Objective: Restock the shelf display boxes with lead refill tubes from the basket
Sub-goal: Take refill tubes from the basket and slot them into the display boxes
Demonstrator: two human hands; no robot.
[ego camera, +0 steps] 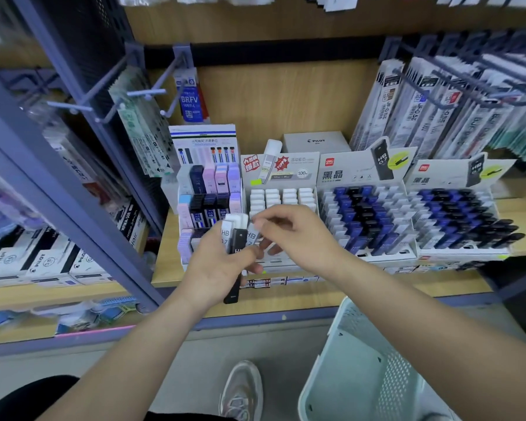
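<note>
My left hand (217,262) grips a bundle of lead refill tubes (234,238), white-capped ones marked HB and one long black tube hanging below the palm. My right hand (289,233) pinches a clear white-capped tube (253,230) at the top of that bundle. Both hands hover in front of the white-tube display box (281,199) on the wooden shelf (362,294). To its right stand two display boxes of blue and black tubes (366,220) (459,221). The pale green basket (365,369) sits at the lower right; its contents are hidden.
A pastel and dark tube display box (208,196) stands left of the white one. Hanging refill packs (447,107) fill the right hooks, and metal pegs (146,92) stick out at upper left. Pilot boxes (43,262) line the left shelf. My shoe (243,390) is on the floor.
</note>
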